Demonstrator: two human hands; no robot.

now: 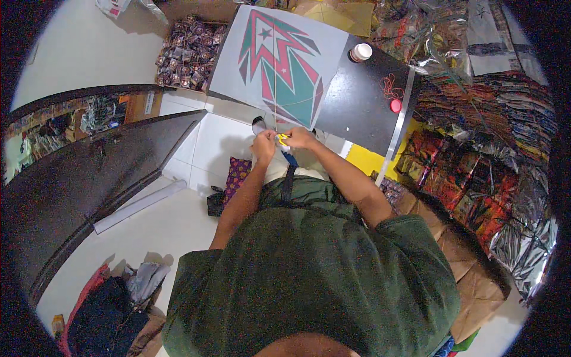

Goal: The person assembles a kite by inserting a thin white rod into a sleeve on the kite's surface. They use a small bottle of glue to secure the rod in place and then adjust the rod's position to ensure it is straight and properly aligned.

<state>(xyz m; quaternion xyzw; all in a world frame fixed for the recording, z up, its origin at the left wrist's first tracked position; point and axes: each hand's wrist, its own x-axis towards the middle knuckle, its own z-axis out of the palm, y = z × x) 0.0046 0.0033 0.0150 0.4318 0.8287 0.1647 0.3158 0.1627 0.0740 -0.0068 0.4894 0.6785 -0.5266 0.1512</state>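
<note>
My left hand [263,146] is closed in a pinch just off the near edge of the table, by the lower end of a thin string or stick [274,71]. What its fingers hold is too small to name. My right hand [300,138] is closed beside it, on a small yellow object [282,140] whose kind I cannot make out. A pale sheet [330,35] with a green, red and grey angular star design, perhaps a kite, lies on the table past my hands. The thin line runs over it toward me.
On the black table [369,89] stand a white-lidded jar [360,52], a red cap [395,105] and tangled red thread [391,86]. A box of small wrapped items [189,53] is at the far left. Stacked packets [476,107] line the right. Clothes [113,309] lie on the floor.
</note>
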